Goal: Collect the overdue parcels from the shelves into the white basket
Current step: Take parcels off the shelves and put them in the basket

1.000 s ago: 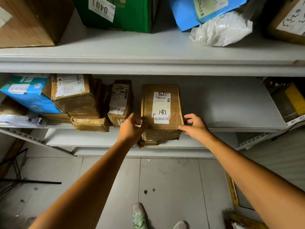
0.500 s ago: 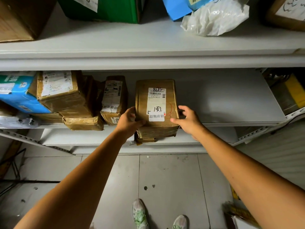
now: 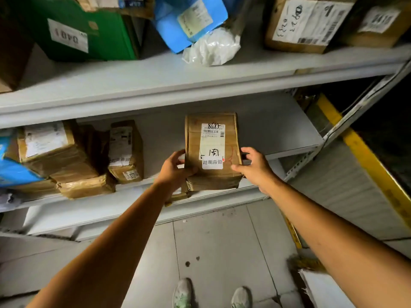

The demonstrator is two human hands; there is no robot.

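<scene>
Gripping brown parcel (image 3: 212,147) at shelf (image 3: 289,152) edge, left hand (image 3: 174,172), right hand (image 3: 255,168), fingers (image 3: 249,151) curled round sides

Dim; light from above. Pale grey metal upper shelf (image 3: 155,85) brightest, w/ glare on crinkled white plastic bag (image 3: 211,48). Far right drops to black. Wide-angle bending at edges, corners soft.

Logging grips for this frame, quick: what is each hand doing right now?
Left hand: closed, holding the left side of the brown parcel.
Right hand: closed, holding the same parcel's right side.
</scene>
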